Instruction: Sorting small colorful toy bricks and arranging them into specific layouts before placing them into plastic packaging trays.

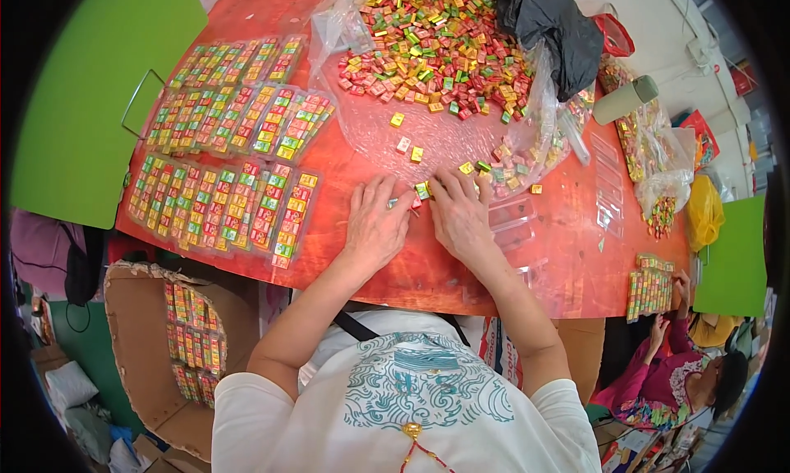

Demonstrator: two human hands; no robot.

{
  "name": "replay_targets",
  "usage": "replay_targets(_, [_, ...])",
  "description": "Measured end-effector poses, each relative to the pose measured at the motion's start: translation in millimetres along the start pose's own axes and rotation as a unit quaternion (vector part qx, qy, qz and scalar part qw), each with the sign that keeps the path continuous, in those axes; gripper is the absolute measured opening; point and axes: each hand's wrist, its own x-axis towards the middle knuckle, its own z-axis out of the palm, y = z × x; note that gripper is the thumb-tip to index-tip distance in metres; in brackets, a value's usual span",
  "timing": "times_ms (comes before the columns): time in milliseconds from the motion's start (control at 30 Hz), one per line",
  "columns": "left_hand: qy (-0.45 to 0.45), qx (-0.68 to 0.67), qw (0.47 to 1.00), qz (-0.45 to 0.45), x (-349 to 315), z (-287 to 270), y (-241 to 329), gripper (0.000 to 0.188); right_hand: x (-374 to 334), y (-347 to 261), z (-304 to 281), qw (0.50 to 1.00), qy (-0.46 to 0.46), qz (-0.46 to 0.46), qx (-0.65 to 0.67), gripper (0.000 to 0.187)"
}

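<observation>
My left hand [378,216] rests at the front of a clear plastic sheet [370,136], its fingers curled and the fingertips at a red wrapped block [416,201]. Close beside it, my right hand [461,214] bends its fingers down over small wrapped blocks, partly hiding them. A green wrapped block [422,190] shows between the two hands. Just beyond lie loose yellow blocks [417,155] and a pink one [402,145]. Farther back is a big heap of red, yellow and green wrapped blocks [444,45]. What sits under my right fingers is mostly hidden.
Filled clear trays [222,201] lie in rows at the left. Clear trays [512,222] are right of my right hand, another [609,185] farther right. A black bag [543,29] drapes over the heap. An open carton [136,341] stands lower left; a co-worker [666,374] sits at right.
</observation>
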Motion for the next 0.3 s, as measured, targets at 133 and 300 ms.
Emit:
replay_targets(133, [0.030, -0.080, 0.996, -0.035, 1.7, -0.6, -8.1, 0.040, -10.2, 11.2, -15.5, 0.998, 0.009, 0.037, 0.042, 0.040])
replay_targets(300, [0.099, -0.380, 0.900, -0.190, -7.0, -34.3, -13.0, 0.048, -60.0, 39.5, -45.5, 0.992, -0.003, 0.098, 0.082, 0.043])
